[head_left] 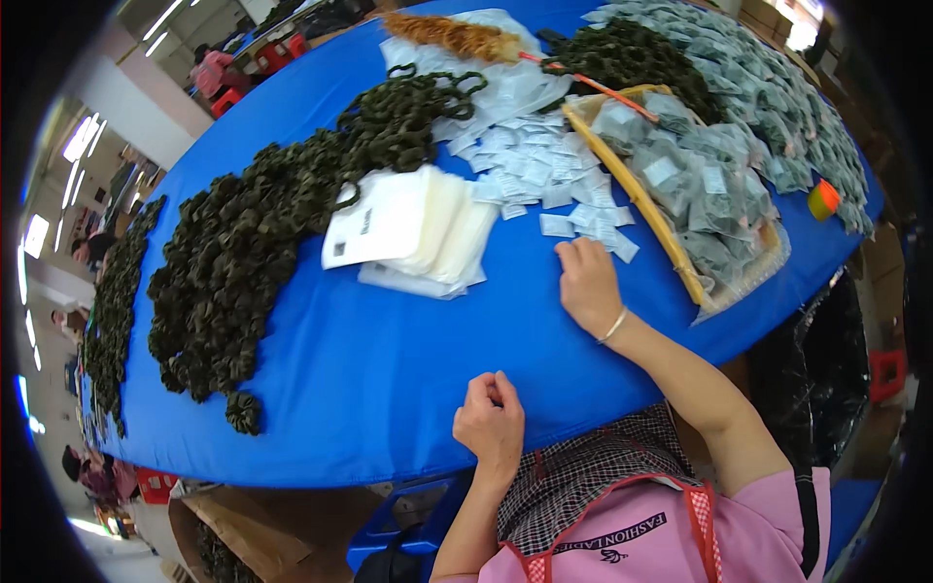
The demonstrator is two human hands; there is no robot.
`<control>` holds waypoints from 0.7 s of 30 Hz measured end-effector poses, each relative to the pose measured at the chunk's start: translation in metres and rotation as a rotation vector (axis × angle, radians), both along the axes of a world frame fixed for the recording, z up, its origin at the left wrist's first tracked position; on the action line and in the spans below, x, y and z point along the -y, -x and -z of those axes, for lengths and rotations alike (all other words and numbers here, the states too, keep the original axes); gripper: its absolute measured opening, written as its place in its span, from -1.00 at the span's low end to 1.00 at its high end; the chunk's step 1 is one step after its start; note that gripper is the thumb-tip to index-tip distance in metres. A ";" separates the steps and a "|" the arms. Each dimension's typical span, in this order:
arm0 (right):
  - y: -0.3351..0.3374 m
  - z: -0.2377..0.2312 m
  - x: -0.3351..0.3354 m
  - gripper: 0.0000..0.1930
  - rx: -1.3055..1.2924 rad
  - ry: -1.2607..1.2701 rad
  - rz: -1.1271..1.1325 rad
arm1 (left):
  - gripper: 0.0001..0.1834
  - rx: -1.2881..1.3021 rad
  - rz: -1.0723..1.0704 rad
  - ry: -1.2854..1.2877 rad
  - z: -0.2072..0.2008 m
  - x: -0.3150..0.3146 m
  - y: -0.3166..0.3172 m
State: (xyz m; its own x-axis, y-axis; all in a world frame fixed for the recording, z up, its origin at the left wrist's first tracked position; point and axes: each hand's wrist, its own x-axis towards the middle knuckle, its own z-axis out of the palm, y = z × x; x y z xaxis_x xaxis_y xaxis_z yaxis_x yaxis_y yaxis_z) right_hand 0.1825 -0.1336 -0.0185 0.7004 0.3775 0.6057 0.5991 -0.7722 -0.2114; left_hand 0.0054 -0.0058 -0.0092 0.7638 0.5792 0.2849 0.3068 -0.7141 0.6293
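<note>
Near the table's front edge, my left hand [491, 420] is closed in a loose fist, and whatever may be inside it is hidden. My right hand [589, 289], with a bracelet at the wrist, rests on the blue table by the nearest small white printed packets [556, 225]. Its fingers are curled down, and I cannot make out anything between them. Left of those packets lies a stack of whitish plastic bags [384, 219]. A long heap of dark green scrunchies [243, 243] spreads further left.
At right, a yellow-edged tray [637, 185] holds bagged dark items. Behind it rises a large pile of filled clear bags [758, 87]. An orange-and-green object [823, 199] stands by the right edge. A brown feather duster [452, 37] lies at the back. Several people work beyond the table.
</note>
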 end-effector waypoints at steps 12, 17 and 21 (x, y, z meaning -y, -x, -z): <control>0.035 -0.023 -0.020 -0.80 -0.462 -0.400 -0.327 | -0.90 0.265 -0.154 0.197 -0.025 -0.137 -0.011; 0.032 -0.024 -0.024 -0.74 -0.945 -0.607 -0.238 | -0.83 0.187 0.034 -0.128 -0.040 -0.220 -0.105; 0.032 -0.019 -0.024 -0.86 -0.972 -0.632 -0.299 | -0.63 0.110 0.139 -0.427 -0.020 -0.243 -0.197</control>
